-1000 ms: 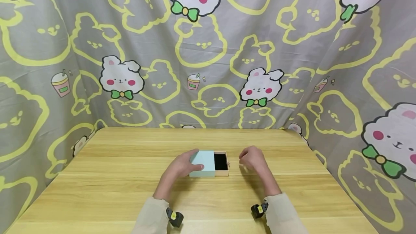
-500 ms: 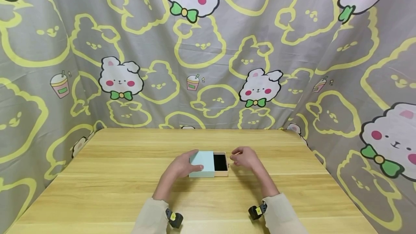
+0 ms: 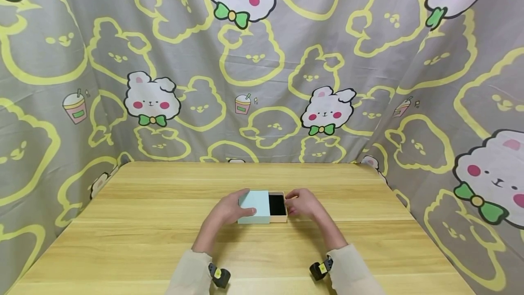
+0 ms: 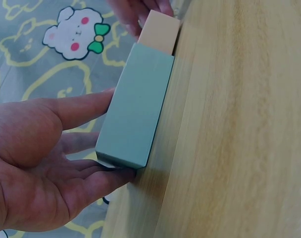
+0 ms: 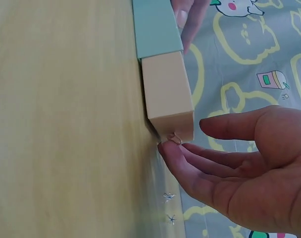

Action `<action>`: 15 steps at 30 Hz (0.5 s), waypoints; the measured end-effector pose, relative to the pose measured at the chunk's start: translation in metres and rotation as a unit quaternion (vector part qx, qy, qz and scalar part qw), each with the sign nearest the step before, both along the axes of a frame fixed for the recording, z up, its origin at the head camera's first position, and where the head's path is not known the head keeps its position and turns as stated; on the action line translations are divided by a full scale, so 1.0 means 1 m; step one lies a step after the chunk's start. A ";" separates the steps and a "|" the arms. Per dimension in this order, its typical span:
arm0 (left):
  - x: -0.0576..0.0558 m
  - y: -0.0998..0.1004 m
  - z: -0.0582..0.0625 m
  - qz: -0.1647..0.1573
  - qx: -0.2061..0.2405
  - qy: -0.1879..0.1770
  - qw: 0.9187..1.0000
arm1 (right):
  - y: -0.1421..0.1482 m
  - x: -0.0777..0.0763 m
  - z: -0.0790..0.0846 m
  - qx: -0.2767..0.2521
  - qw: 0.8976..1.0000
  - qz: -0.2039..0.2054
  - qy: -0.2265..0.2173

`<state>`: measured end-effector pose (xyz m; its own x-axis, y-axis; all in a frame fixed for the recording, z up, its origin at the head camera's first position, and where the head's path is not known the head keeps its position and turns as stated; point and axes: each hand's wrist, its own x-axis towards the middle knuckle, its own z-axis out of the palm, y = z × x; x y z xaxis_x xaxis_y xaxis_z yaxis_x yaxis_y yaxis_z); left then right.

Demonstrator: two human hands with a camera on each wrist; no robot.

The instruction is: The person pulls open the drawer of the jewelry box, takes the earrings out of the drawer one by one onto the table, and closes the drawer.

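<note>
A light blue sliding drawer box (image 3: 259,200) lies on the wooden table. Its peach drawer (image 3: 279,219) sticks partway out on the right, with a black lining (image 3: 277,205) inside. My left hand (image 3: 226,209) holds the blue sleeve from the left end, thumb on the near part and fingers around the far side. At the drawer's front is my right hand (image 3: 304,201). In the right wrist view, a fingertip touches near the small pull loop (image 5: 175,139), while the thumb (image 5: 227,125) stays apart from the drawer.
Wooden table (image 3: 163,249) surrounds the box. A grey cartoon-print curtain (image 3: 278,58) hangs behind it and at both sides. Two tiny shiny spiky things (image 5: 169,197) show below the drawer in the right wrist view; their kind is unclear. Each wrist wears a black camera (image 3: 219,277).
My right hand has moved left to the drawer's front end, its fingers now at the pull loop. The left hand and the box have stayed in place.
</note>
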<state>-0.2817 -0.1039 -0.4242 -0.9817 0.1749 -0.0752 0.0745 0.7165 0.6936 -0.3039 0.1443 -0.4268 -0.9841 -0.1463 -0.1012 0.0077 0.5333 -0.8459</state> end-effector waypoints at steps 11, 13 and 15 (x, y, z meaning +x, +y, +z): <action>0.001 0.000 0.001 -0.003 -0.001 0.004 1.000 | -0.003 0.002 -0.002 -0.001 1.000 0.001 0.011; 0.001 0.000 0.001 -0.003 -0.002 0.005 1.000 | -0.004 0.003 -0.002 0.001 1.000 0.000 0.013; 0.001 0.000 0.001 -0.003 -0.004 0.005 1.000 | -0.004 0.003 -0.002 0.003 1.000 -0.002 0.015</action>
<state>-0.2810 -0.1035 -0.4229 -0.9814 0.1800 -0.0674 0.0850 0.7211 0.6876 -0.3012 0.1403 -0.4287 -0.9873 -0.1417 -0.0723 -0.0156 0.5382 -0.8427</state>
